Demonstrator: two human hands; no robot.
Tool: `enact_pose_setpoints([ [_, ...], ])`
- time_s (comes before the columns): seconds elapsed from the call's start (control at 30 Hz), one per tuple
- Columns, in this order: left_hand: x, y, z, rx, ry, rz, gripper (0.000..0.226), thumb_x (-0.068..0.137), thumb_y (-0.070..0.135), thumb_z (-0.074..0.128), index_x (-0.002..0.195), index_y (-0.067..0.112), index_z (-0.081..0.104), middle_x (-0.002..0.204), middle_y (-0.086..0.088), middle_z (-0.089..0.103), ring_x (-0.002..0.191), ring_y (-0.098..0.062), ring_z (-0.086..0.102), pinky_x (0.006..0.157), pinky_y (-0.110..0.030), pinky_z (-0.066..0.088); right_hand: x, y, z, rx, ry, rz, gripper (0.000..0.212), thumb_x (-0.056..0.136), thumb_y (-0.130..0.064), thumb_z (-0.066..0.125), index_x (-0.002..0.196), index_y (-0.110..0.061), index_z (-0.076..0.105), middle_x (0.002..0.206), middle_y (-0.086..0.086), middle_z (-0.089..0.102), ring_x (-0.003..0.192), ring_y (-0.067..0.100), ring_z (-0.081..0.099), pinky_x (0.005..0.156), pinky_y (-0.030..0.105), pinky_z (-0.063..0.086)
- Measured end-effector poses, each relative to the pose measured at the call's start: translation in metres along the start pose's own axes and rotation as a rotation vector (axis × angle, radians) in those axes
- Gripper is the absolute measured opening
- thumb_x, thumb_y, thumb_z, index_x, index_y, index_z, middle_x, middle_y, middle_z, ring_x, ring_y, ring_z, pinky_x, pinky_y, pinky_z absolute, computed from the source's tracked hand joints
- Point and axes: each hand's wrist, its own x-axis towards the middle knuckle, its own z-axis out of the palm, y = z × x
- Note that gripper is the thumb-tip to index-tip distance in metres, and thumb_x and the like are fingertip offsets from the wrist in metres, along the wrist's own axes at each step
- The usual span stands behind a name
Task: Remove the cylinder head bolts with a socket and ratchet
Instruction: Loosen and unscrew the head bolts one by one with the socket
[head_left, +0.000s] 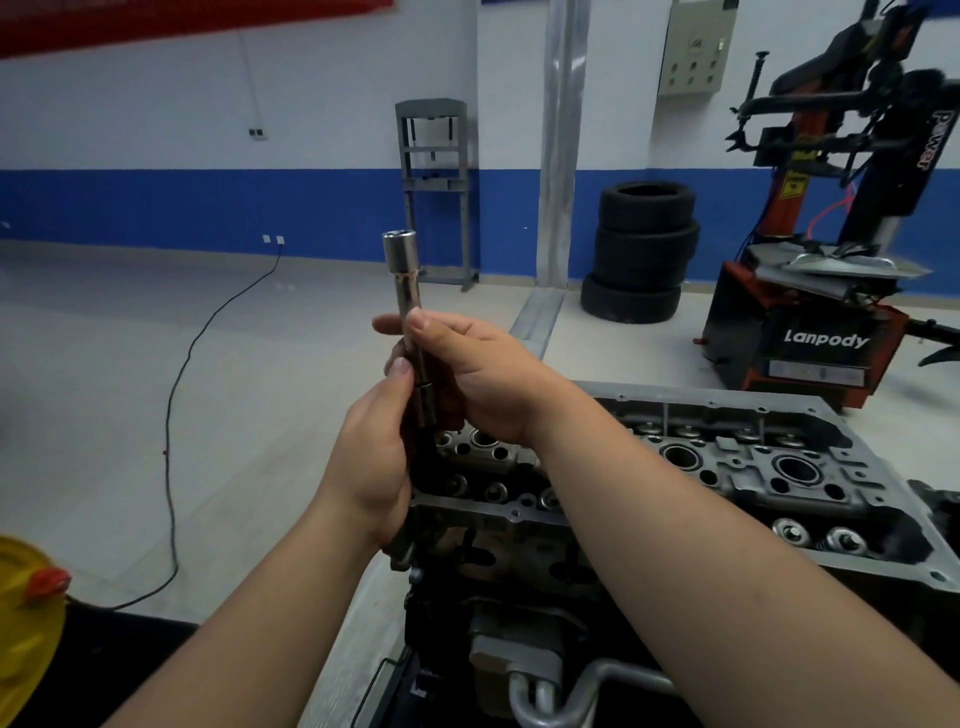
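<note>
Both hands (415, 410) gripping upright socket (401, 260), above cylinder head (727, 457)

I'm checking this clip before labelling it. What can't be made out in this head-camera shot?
- Ratchet head and handle: hidden in the head view by the left hand and right hand gripping the long chrome socket and extension.
- Head bolts in the grey aluminium cylinder head: too small and partly covered by the forearms to tell.
- Yellow container with a red cap: cut off by the left edge.
</note>
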Motion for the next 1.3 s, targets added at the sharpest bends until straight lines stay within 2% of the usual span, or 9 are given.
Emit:
enact_pose_setpoints([
  [0.27,0.0018,-0.0039,0.0,-0.08,0.123,0.01,0.025,0.099,0.032,0.058,0.105,0.012,0.073,0.091,-0.007,0.079,0.083,-0.017,0.077,0.067,-0.026,0.059,0.0022,0.0027,0.0007,0.023,-0.011,-0.04,0.019,0.106,-0.03,0.046,0.113,-0.016,0.057,0.096,0.007,0.073,0.089,0.019,0.071,0.067,0.028,0.056],
  [0.4,0.0035,-0.0044,0.0003,-0.024,0.146,0.088,0.02,0.083,0.03,0.071,0.097,0.017,0.068,0.076,0.004,0.073,0.069,-0.009,0.071,0.062,-0.025,0.057,0.0057,0.0058,-0.0005,0.021,0.007,-0.085,0.01,0.098,-0.022,0.059,0.1,-0.013,0.057,0.095,0.006,0.071,0.098,0.028,0.066,0.1,0.053,0.05],
  [0.47,0.0025,-0.0039,0.0009,-0.012,0.147,0.095,0.025,0.079,0.031,0.074,0.093,0.013,0.062,0.07,0.004,0.07,0.061,-0.008,0.067,0.058,-0.026,0.056,0.0054,0.0053,0.0,0.008,0.055,-0.108,0.015,0.09,-0.025,0.066,0.094,-0.012,0.06,0.088,0.003,0.068,0.094,0.025,0.064,0.101,0.055,0.047],
  [0.6,-0.0006,-0.0007,-0.0001,0.065,0.048,0.013,0.045,0.094,0.054,0.054,0.11,0.016,0.073,0.098,-0.004,0.079,0.09,-0.015,0.076,0.071,-0.026,0.058,0.0024,0.0043,-0.0013,-0.009,0.065,-0.078,0.019,0.099,-0.029,0.057,0.101,-0.013,0.067,0.086,-0.001,0.069,0.084,0.014,0.066,0.078,0.036,0.053],
  [0.67,-0.0009,-0.0004,0.0,0.122,0.051,0.004,0.042,0.106,0.046,0.044,0.119,0.017,0.072,0.108,-0.006,0.078,0.101,-0.016,0.074,0.081,-0.029,0.056,0.0001,0.0035,-0.0018,0.01,0.036,-0.05,0.025,0.103,-0.032,0.051,0.109,-0.015,0.067,0.093,0.002,0.069,0.09,0.018,0.065,0.077,0.034,0.054],
  [0.8,-0.0017,-0.0002,0.0024,0.074,0.105,0.017,0.03,0.1,0.038,0.056,0.11,0.015,0.072,0.094,-0.002,0.079,0.087,-0.013,0.075,0.074,-0.024,0.058,-0.0025,0.0015,-0.0003,0.021,0.007,-0.049,0.024,0.104,-0.033,0.047,0.117,-0.019,0.062,0.094,0.003,0.071,0.093,0.02,0.067,0.077,0.034,0.051],
  [0.97,-0.0013,0.0001,0.0032,0.022,0.155,0.048,0.041,0.072,0.039,0.075,0.1,0.01,0.068,0.078,0.0,0.075,0.07,-0.012,0.072,0.062,-0.023,0.057,0.0006,0.0038,0.0012,-0.015,0.016,-0.085,0.017,0.094,-0.033,0.063,0.093,-0.016,0.057,0.083,0.0,0.069,0.086,0.021,0.064,0.094,0.052,0.042],
  [1.17,0.0003,-0.0003,-0.0025,0.109,0.034,-0.004,0.045,0.101,0.055,0.047,0.107,0.023,0.079,0.11,-0.007,0.078,0.102,-0.019,0.074,0.084,-0.033,0.055,0.0,0.0018,0.0004,-0.022,0.055,-0.077,0.021,0.099,-0.033,0.057,0.096,-0.014,0.064,0.087,0.0,0.069,0.077,0.012,0.065,0.068,0.029,0.056],
  [1.3,0.0006,-0.0022,-0.0013,0.096,0.09,0.018,0.037,0.105,0.041,0.048,0.108,0.014,0.073,0.095,-0.005,0.079,0.086,-0.013,0.075,0.072,-0.024,0.057,-0.0025,-0.001,0.0038,-0.038,0.017,-0.043,0.029,0.105,-0.037,0.047,0.104,-0.014,0.065,0.091,0.002,0.07,0.081,0.014,0.066,0.069,0.027,0.054],
])
